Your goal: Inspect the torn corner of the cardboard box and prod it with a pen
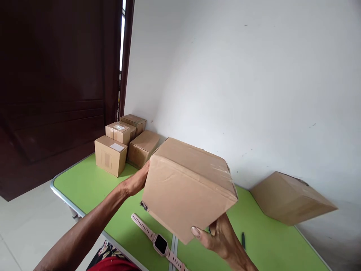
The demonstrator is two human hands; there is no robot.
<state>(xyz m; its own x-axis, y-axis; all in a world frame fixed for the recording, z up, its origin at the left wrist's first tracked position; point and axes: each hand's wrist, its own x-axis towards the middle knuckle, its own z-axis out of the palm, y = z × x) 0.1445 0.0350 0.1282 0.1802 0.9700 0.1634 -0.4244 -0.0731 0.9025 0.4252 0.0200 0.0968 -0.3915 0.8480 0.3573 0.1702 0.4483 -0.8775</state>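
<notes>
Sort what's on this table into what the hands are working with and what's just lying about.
In hand:
- large cardboard box, held off the table between left hand and right hand

Lying about:
- four small cardboard boxes at the far corner
- another large box by the wall
- pink smartwatch
- pen
- green table

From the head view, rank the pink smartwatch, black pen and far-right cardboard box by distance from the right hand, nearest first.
From the right hand:
1. Black pen, just right of it on the table.
2. Pink smartwatch, to its left.
3. Far-right cardboard box, against the wall.
</notes>
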